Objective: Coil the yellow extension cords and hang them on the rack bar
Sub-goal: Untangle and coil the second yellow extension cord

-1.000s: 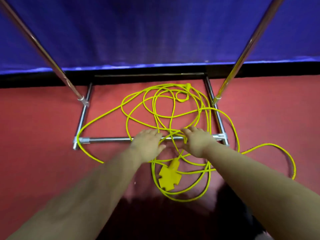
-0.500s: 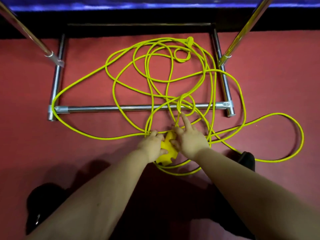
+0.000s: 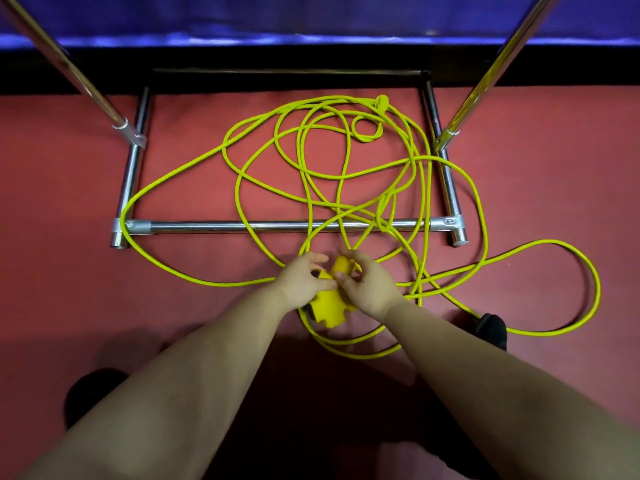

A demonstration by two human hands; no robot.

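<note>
You've got both hands, left hand [image 3: 300,279] and right hand [image 3: 367,285], gripping the socket block [image 3: 329,308], but that yellow extension cord [image 3: 346,150] crosses the rack's base bar [image 3: 242,226], so yanking probably snags it.

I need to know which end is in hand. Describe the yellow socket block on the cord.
The socket block is a flat, bright yellow, plastic-looking piece with a stepped, notched outline at its near end. It sits just above the red floor, near the rack's front base bar. The left hand grips its left side and the right hand its right; cord loops lie beneath it.
</note>
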